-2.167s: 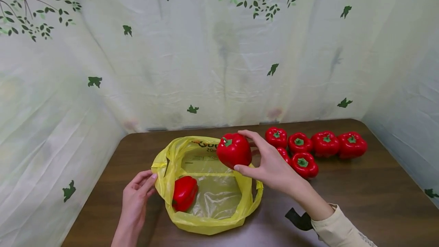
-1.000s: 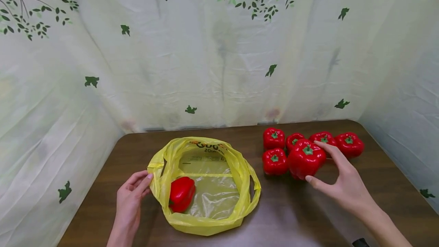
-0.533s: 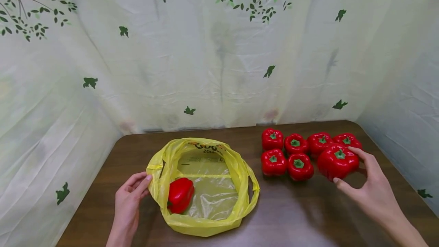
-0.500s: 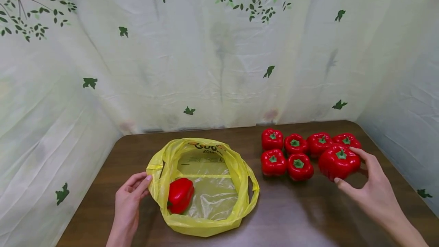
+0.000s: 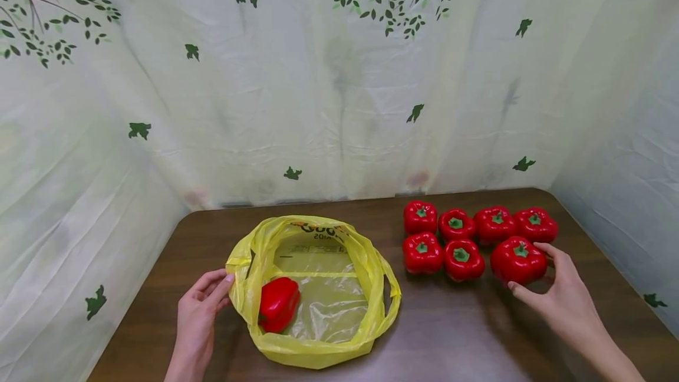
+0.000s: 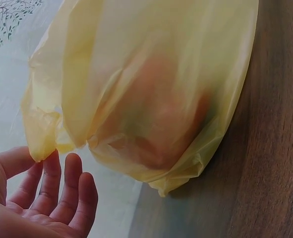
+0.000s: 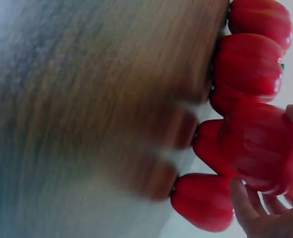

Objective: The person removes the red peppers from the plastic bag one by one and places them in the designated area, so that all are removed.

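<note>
My right hand (image 5: pixel 559 296) grips a red bell pepper (image 5: pixel 518 260) between thumb and fingers, at the right end of the front row. Several more red bell peppers (image 5: pixel 461 259) stand beside and behind it, stems up. In the right wrist view the held bell pepper (image 7: pixel 263 148) overlaps the ones behind. My left hand (image 5: pixel 201 305) pinches the left handle of a yellow plastic bag (image 5: pixel 383 293), whose mouth gapes upward. Inside the bag one red bell pepper (image 5: pixel 279 304) lies on its side at the left. The left wrist view shows thumb and finger on the bag's edge (image 6: pixel 41 144).
A dark brown wooden table (image 5: pixel 440 335) carries everything. Pale fabric (image 5: pixel 339 93) printed with green leaves and branches hangs behind the table and at both sides. The peppers stand at the back right, the bag left of them.
My right hand has carried its pepper from above the bag, rightward past the other peppers, then lowered it at the end of the front row. My left hand has kept its pinch on the bag.
</note>
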A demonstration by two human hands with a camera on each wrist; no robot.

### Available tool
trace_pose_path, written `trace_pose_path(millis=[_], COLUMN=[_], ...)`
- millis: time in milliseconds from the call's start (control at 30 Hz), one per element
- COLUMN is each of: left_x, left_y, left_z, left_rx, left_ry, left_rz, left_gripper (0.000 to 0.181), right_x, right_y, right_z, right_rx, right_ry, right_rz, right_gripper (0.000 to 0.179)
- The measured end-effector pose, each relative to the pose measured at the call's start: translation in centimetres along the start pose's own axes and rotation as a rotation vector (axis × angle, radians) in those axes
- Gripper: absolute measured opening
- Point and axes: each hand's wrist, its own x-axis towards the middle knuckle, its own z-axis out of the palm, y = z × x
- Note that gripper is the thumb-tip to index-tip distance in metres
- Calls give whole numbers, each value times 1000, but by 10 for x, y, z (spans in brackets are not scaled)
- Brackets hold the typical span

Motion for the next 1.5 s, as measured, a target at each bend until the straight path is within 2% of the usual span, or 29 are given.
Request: trace_pose_path(millis=[300, 567, 767, 967, 1300, 1500], left_x=[0, 1, 0, -1, -1, 0], left_y=[0, 0, -1, -4, -4, -4], left_z=[-1, -2, -3, -1, -1, -1], left_rx=[-4, 6, -13, -25, -18, -6], left_ry=[3, 6, 4, 3, -1, 7], left_rz=[-2, -12, -3, 15, 12, 4], left_gripper=[15, 16, 11, 7, 10, 10], right_x=[3, 5, 8, 8, 10, 9], right_y=[10, 13, 11, 12, 17, 14], right_z=[7, 11, 13, 15, 17, 13], right_rx=[-56, -103, -109, -101, -57, -54], right_ry=[-65, -75, -82, -75, -51, -65], right_rz=[18, 52, 87, 72, 12, 33], right_gripper=[94, 91, 96, 97, 83, 85])
